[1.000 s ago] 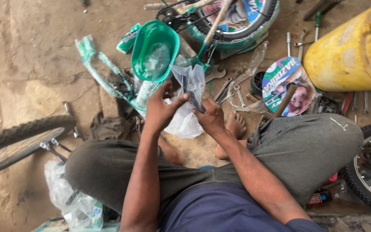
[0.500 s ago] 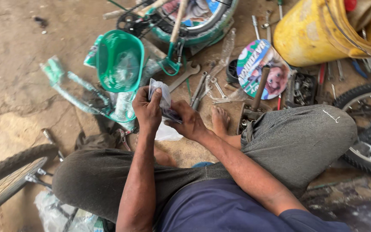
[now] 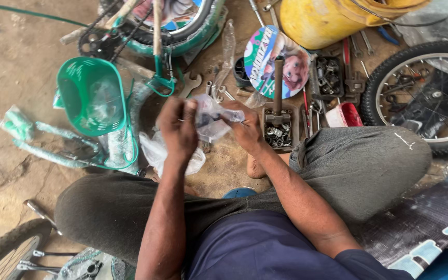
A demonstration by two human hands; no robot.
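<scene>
While held above the dirt floor [image 3: 16,52], a small crumpled clear plastic bag [image 3: 211,120] is clenched in both grips, left hand [image 3: 178,129] and right hand [image 3: 245,127], beside a green plastic basket [image 3: 90,96].

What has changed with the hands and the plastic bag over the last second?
Both hands, left hand and right hand, have kept hold of the small clear plastic bag throughout. They have drawn slightly apart, stretching the bag between them, where earlier they were bunched close together. The view has shifted too. The green plastic basket, the yellow drum and the tray of nuts and bolts lie where they were.
</scene>
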